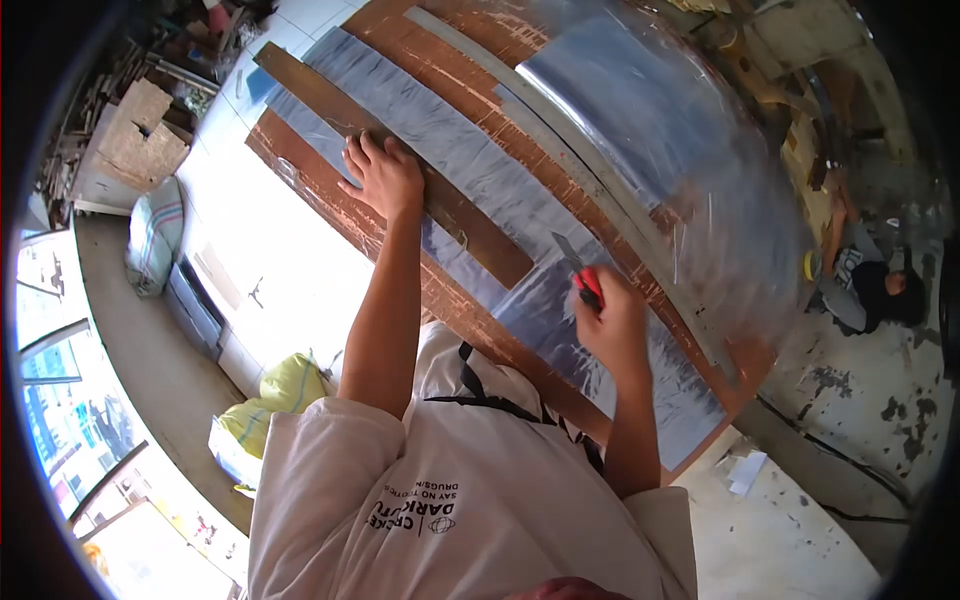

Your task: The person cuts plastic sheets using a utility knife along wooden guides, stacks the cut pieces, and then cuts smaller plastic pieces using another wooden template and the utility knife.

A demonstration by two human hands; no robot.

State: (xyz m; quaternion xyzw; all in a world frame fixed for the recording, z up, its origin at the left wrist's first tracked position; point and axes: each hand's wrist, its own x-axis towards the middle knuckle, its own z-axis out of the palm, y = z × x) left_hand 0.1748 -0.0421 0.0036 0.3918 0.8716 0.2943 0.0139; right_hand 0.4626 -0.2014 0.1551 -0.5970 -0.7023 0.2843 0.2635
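My left hand point(388, 178) lies with spread fingers on a long brown straightedge board point(455, 215), pressing near its middle. Under the board is a blue-grey patterned sheet point(400, 95) on a scratched brown work table point(390, 22). My right hand point(612, 318) is wrapped round a red and black utility knife point(588, 288). Its blade point(565, 247) points up and left, past the board's near end, over the sheet. Whether the blade tip touches the sheet I cannot tell.
A long grey metal strip point(600, 190) crosses the table beside a shiny clear plastic sheet point(735, 215). Another person point(870, 285) sits low at the right. Sacks point(155, 235) and scrap wood point(135, 140) stand at the left. A cable point(830, 440) runs along the right floor.
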